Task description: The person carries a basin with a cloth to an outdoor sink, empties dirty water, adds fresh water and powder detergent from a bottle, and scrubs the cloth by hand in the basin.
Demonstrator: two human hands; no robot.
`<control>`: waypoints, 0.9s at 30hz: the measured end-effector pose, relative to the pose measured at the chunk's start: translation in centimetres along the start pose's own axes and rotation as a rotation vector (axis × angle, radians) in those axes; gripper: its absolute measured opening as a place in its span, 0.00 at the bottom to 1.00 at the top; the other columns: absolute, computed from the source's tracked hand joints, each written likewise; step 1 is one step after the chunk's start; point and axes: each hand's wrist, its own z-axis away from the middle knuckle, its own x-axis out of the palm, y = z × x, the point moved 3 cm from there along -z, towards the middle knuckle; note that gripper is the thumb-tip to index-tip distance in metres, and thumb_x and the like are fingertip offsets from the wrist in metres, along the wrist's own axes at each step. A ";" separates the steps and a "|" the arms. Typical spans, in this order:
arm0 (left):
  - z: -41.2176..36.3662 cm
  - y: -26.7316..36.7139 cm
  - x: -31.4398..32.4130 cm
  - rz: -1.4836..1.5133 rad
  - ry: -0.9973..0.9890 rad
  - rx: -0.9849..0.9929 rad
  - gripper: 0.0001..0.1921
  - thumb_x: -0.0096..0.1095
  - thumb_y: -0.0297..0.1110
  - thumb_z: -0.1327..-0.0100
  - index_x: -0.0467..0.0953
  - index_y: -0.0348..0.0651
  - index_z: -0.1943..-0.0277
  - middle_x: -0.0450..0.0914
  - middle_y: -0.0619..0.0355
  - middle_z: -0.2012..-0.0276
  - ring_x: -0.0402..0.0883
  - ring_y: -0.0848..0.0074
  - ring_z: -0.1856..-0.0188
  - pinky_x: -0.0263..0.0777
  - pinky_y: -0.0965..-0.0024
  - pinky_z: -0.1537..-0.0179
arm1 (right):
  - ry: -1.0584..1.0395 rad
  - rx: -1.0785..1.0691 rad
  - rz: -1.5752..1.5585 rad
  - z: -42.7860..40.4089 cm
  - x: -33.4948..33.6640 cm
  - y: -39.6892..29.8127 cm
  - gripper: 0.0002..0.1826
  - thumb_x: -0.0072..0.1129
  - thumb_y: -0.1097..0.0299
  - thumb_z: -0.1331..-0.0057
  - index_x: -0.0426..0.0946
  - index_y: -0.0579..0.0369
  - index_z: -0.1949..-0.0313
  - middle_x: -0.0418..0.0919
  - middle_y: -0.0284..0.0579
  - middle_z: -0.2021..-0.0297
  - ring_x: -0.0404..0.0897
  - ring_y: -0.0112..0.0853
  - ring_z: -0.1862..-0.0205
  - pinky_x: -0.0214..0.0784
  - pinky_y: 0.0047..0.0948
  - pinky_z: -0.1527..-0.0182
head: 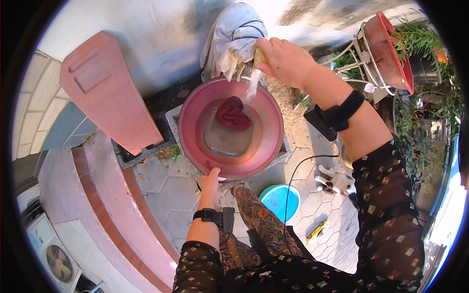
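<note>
A round pink plastic basin (190, 146) holds shallow cloudy water and a wet dark red cloth (234, 115). Above its far right rim, my right hand (280, 60) grips a yellowish handle or tap part beside a cloth-wrapped tap (240, 33); what exactly it is, the fingers partly hide. Water (252, 88) runs down from there into the basin. My left hand (210, 182) is at the basin's near rim, thumb at the edge and the other fingers largely hidden. Both wrists wear black straps with small black devices.
A pink washboard-like plastic board (106, 88) leans at the left. Pink steps (106, 190) and an air-conditioner unit (55, 252) lie lower left. A blue tub (280, 203), a cat (335, 181), a yellow toy car (317, 231) and a red planter (388, 55) are at the right.
</note>
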 end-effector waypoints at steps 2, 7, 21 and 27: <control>-0.9 -1.3 -0.6 -0.014 0.071 -0.008 0.11 0.55 0.25 0.50 0.69 0.36 0.62 0.74 0.57 0.69 0.75 0.72 0.70 0.70 0.70 0.72 | -0.002 -0.007 -0.014 -0.1 -0.2 -0.1 0.20 0.49 0.55 0.40 0.59 0.57 0.57 0.70 0.53 0.67 0.72 0.46 0.62 0.65 0.38 0.60; -1.3 -3.8 0.8 0.124 0.092 -0.052 0.12 0.56 0.25 0.49 0.69 0.35 0.61 0.74 0.56 0.68 0.75 0.71 0.69 0.71 0.69 0.70 | -0.006 -0.009 -0.044 0.1 0.3 0.5 0.20 0.49 0.56 0.40 0.58 0.56 0.57 0.70 0.53 0.67 0.72 0.47 0.62 0.65 0.38 0.60; -3.8 -4.9 3.9 -0.005 -0.020 -0.083 0.16 0.54 0.24 0.49 0.66 0.36 0.55 0.73 0.55 0.63 0.75 0.68 0.63 0.72 0.64 0.62 | 0.109 -0.122 -0.058 0.4 0.3 0.8 0.19 0.53 0.56 0.43 0.63 0.55 0.60 0.73 0.51 0.67 0.75 0.43 0.64 0.68 0.38 0.63; -5.9 -4.2 6.2 -0.039 -0.116 -0.084 0.15 0.54 0.25 0.48 0.67 0.34 0.56 0.74 0.53 0.62 0.75 0.67 0.64 0.72 0.64 0.62 | 0.087 -0.115 -0.139 0.7 0.8 0.8 0.18 0.50 0.57 0.41 0.59 0.54 0.59 0.71 0.54 0.69 0.72 0.49 0.65 0.66 0.40 0.63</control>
